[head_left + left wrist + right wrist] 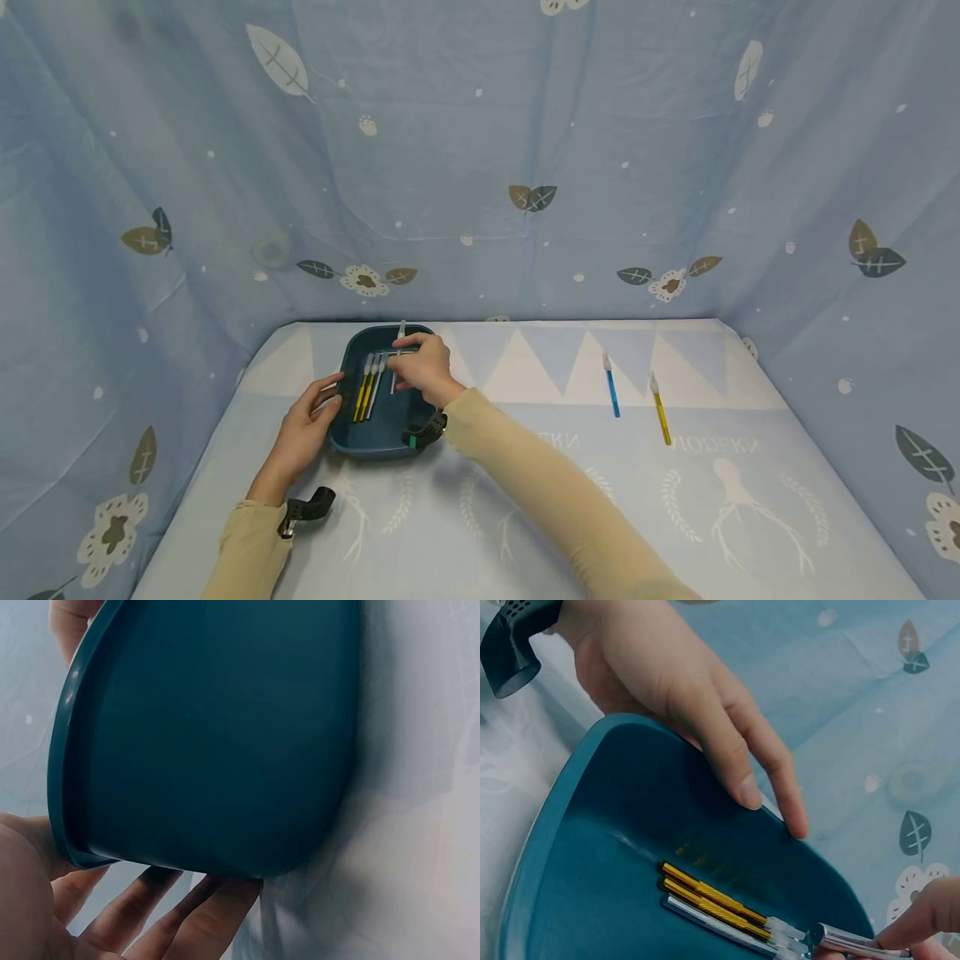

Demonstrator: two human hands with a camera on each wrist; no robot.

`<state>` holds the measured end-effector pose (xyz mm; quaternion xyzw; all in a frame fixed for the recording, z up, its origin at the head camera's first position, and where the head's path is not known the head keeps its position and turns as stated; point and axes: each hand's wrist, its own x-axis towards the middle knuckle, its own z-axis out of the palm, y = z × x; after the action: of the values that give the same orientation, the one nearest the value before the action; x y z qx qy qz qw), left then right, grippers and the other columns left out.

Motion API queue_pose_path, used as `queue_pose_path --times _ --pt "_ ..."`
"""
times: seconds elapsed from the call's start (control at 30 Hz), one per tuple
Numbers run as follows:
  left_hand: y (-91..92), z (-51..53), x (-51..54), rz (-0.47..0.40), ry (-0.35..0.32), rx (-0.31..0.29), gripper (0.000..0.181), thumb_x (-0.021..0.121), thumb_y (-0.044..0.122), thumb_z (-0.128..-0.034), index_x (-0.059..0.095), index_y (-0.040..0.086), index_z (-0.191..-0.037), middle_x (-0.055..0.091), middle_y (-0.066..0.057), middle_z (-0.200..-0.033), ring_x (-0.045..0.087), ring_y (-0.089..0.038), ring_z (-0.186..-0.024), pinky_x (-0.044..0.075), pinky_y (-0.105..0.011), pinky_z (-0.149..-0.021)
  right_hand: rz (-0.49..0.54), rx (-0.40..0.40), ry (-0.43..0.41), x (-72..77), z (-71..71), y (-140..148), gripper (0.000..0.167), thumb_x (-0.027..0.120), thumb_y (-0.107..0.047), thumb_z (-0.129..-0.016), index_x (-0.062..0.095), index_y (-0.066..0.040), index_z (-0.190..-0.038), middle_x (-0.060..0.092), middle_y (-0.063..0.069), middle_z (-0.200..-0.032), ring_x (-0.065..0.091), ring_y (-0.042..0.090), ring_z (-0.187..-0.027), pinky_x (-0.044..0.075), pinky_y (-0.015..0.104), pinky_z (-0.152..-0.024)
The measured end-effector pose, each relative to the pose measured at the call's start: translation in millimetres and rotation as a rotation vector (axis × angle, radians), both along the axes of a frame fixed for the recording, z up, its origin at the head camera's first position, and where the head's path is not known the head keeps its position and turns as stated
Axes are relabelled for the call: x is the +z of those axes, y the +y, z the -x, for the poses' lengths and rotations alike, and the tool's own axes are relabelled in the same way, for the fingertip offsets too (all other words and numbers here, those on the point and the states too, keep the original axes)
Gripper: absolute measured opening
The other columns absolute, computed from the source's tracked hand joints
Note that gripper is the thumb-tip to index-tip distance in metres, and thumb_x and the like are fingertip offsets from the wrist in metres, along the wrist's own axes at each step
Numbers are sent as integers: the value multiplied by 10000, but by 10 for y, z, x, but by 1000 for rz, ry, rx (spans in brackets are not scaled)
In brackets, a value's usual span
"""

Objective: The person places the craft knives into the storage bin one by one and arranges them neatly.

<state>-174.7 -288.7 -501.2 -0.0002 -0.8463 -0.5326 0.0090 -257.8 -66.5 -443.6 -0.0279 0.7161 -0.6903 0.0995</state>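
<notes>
- I see the dark teal, round-cornered plastic tray (393,425) left of centre in the head view; a one-sided push could skid it over the pale printed cloth (420,533).
- The left hand (300,429) rests against its left rim, fingers extended, not clenched; I'd worry that light contact lets it tip.
- The right hand (426,364), over the tray's upper right, pinches a silver metallic pen-shaped tool (847,940); a slack pinch could drop it crosswise.
- Lower centre of the right-wrist view, two slim gold-yellow metal tools (712,892) and a silver metal tool (720,928) lie side by side; a knock could scatter them.
- Right of centre, a blue tool (611,392) and a loose yellow tool (661,412) could roll if a sleeve brushes them.
- The clear plastic caps (786,928) could catch the held tool.
</notes>
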Motion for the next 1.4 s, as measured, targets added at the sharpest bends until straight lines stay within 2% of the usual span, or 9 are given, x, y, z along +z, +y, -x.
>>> queue_pose_path --times 0.1,0.3,0.57,0.77,0.97,1.27,1.4 --pt "-7 1 -6 -3 -3 1 546 485 251 -1203 346 160 -1723 357 -268 -1717 366 -533 -1550 334 -689 -1237 -51 -16 4 -24 20 -80 299 780 28 -947 761 -61 -1232 772 255 -941 707 243 -610 654 611 -803" --pt "-12 5 -21 -8 0 -3 549 488 245 -1202 343 155 -1724 363 -273 -1713 378 -536 -1542 340 -687 -1234 -159 -53 -3 -50 40 -198 309 819 -13 -948 767 -44 -1251 731 101 -824 746 370 -618 664 577 -775" --pt "5 16 -8 -9 16 -14 547 495 233 -1200 350 151 -1721 370 -279 -1705 382 -533 -1540 343 -697 -1226 -211 -68 30 -107 38 -227 291 827 -47 -963 759 -9 -1244 718 73 -922 756 423 -684 672 527 -736" --pt "8 11 -2 -2 16 -18 553 493 259 -1201 343 160 -1724 367 -275 -1708 377 -538 -1541 342 -702 -1225 -258 -82 17 -192 103 -279 257 828 -60 -966 770 -24 -1214 702 62 -827 730 341 -574 668 426 -627" --pt "-1 -4 -4 0 6 -13 549 494 216 -1200 342 159 -1724 362 -275 -1711 380 -545 -1536 342 -707 -1223 -257 -95 -28 -256 133 -360 232 818 -10 -942 772 -16 -1169 702 76 -1056 628 209 -468 659 431 -573" --pt "-8 -25 -13 1 13 -19 554 483 231 -1204 327 145 -1728 357 -282 -1711 381 -557 -1530 352 -713 -1213 -237 -107 -71 -356 126 -445 180 833 42 -909 782 -30 -1066 680 93 -1035 719 297 -570 663 442 -579" --pt "2 -17 -8 1 19 -21 556 487 237 -1203 329 144 -1728 360 -284 -1709 387 -551 -1528 354 -711 -1212 -227 -113 -101 -399 146 -445 164 842 44 -906 779 -61 -1015 694 77 -1051 712 272 -557 651 401 -543"
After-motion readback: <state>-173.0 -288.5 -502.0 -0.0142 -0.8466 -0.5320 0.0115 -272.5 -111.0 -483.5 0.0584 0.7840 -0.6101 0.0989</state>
